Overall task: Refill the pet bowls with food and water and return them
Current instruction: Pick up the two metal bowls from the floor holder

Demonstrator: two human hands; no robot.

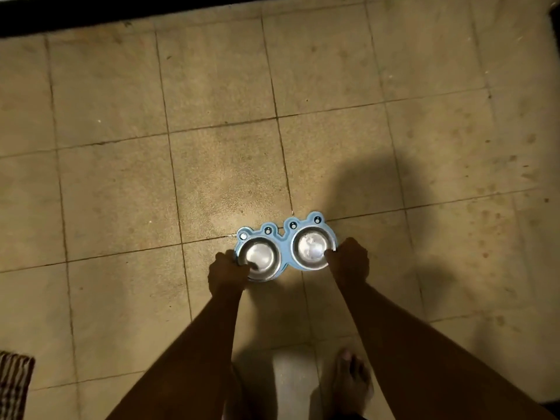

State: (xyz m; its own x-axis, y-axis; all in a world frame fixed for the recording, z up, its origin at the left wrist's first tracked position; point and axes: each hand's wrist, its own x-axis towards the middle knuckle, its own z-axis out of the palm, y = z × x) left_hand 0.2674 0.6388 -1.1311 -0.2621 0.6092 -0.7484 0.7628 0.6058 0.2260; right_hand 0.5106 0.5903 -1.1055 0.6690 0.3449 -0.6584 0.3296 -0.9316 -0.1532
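Note:
A light blue frog-shaped bowl stand holds two shiny steel bowls, the left bowl and the right bowl. Both bowls look empty and reflect light. My left hand grips the stand's left end with the thumb over the left bowl's rim. My right hand grips the right end, thumb over the right bowl's rim. I cannot tell whether the stand rests on the floor or is held just above it.
Worn beige floor tiles spread all around. A dark wall base runs along the top edge. A striped cloth lies at the lower left. My bare foot stands below the stand.

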